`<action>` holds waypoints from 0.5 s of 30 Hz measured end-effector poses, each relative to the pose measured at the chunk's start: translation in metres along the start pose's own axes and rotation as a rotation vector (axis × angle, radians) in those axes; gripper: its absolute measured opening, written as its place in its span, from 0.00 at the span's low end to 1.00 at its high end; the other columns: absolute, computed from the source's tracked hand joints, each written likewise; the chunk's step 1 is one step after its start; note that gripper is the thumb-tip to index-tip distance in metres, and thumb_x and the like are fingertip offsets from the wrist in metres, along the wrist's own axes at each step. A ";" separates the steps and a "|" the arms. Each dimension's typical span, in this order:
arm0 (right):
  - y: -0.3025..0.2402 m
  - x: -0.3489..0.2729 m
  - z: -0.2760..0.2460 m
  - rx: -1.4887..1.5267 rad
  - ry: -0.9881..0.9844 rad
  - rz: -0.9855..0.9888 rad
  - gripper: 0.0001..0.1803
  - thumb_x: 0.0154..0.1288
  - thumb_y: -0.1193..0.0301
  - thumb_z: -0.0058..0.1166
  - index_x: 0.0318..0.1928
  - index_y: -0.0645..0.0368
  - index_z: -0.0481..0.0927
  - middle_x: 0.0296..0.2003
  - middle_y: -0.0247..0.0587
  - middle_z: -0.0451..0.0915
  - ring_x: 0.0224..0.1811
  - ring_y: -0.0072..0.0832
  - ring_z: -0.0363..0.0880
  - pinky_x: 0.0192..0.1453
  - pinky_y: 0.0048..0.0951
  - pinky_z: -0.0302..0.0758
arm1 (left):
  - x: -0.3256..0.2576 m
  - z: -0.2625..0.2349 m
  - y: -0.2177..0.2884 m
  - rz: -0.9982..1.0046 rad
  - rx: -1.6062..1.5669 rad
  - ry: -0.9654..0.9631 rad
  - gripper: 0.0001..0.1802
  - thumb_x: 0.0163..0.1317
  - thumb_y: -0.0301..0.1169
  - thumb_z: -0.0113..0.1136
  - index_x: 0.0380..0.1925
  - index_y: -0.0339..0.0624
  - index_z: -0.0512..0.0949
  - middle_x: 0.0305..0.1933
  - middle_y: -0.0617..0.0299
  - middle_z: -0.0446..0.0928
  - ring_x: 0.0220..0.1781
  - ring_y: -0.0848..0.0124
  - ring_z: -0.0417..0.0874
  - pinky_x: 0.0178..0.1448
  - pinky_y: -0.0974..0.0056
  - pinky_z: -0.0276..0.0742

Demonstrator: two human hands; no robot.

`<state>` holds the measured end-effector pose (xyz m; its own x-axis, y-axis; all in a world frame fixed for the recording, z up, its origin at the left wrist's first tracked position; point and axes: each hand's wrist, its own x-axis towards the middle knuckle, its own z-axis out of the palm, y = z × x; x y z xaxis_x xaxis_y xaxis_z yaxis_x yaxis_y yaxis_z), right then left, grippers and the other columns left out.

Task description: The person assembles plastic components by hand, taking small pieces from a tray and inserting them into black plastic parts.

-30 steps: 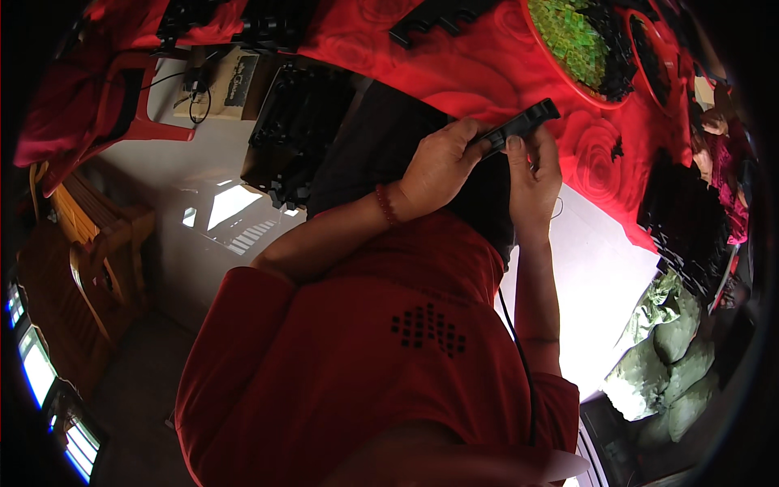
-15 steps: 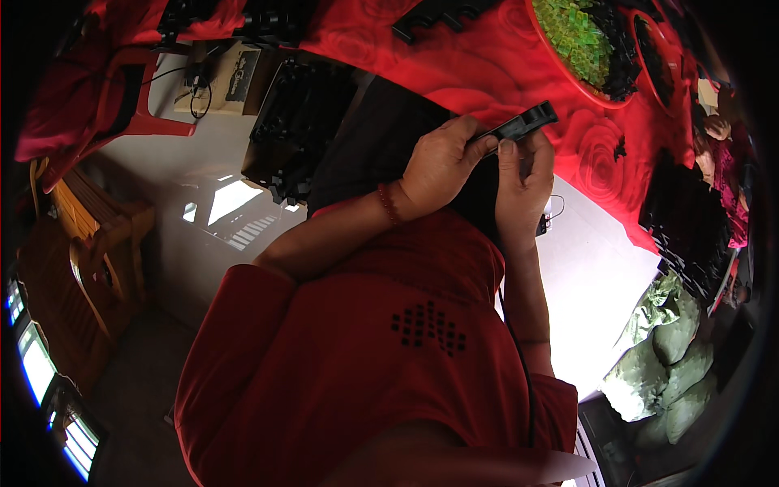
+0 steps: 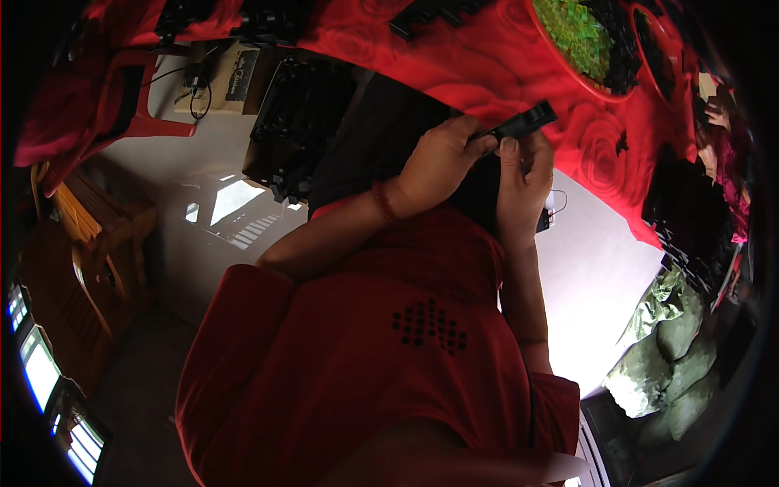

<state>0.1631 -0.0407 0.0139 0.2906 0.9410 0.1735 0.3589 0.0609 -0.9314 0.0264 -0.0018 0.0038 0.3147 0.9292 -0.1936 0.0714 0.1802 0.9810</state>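
Note:
Both hands hold a black, elongated plastic part [image 3: 526, 122] above my lap, beside the near edge of the red table. My left hand [image 3: 442, 162], with a red bead bracelet at its wrist, is closed on the part's left end, thumb on top. Below it, my right hand [image 3: 523, 180] pinches the part with thumb and fingers. The part tilts up to the right, and its far end sticks out past my fingers. Its underside is hidden by the fingers.
A rose-patterned red cloth [image 3: 495, 57] covers the table. On it stand a red basin [image 3: 540, 36] of yellow-green and black pieces and several black parts [image 3: 426, 16]. Left of my legs is a box of black parts [image 3: 296, 122]. Pale sacks [image 3: 641, 377] lie at right; another person's hand [image 3: 717, 114] shows beyond.
The black part has rolled slightly in my fingers, so its top face shows less. Both hands stay nearly in place, still holding it.

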 end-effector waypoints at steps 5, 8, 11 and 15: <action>-0.002 -0.003 0.000 -0.236 0.165 -0.007 0.17 0.69 0.72 0.60 0.54 0.64 0.73 0.38 0.39 0.79 0.41 0.28 0.76 0.45 0.33 0.70 | 0.005 -0.006 -0.002 0.171 0.584 0.060 0.10 0.66 0.33 0.60 0.39 0.38 0.77 0.39 0.49 0.80 0.39 0.47 0.82 0.41 0.50 0.79; 0.000 0.003 -0.004 -0.463 0.082 -0.268 0.12 0.65 0.73 0.61 0.48 0.58 0.80 0.36 0.34 0.78 0.39 0.28 0.75 0.48 0.33 0.65 | 0.007 -0.007 -0.004 0.190 0.639 0.055 0.10 0.66 0.34 0.60 0.38 0.38 0.75 0.39 0.48 0.80 0.40 0.47 0.83 0.41 0.49 0.79; -0.006 0.006 0.001 -0.587 0.015 -0.250 0.07 0.63 0.74 0.61 0.42 0.53 0.85 0.34 0.32 0.79 0.36 0.28 0.76 0.50 0.34 0.66 | 0.011 -0.006 -0.005 0.250 0.689 0.082 0.10 0.67 0.34 0.59 0.38 0.37 0.75 0.39 0.47 0.80 0.40 0.46 0.83 0.41 0.49 0.79; 0.002 0.015 0.007 -0.676 0.017 -0.251 0.07 0.63 0.71 0.61 0.41 0.47 0.86 0.33 0.31 0.79 0.35 0.30 0.78 0.50 0.36 0.65 | 0.019 -0.004 -0.003 0.252 0.694 0.080 0.10 0.67 0.33 0.58 0.39 0.37 0.75 0.39 0.47 0.80 0.40 0.46 0.83 0.42 0.49 0.80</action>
<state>0.1616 -0.0241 0.0124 0.1385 0.9201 0.3664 0.8858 0.0504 -0.4614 0.0286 0.0169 -0.0030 0.3327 0.9409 0.0635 0.5960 -0.2620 0.7590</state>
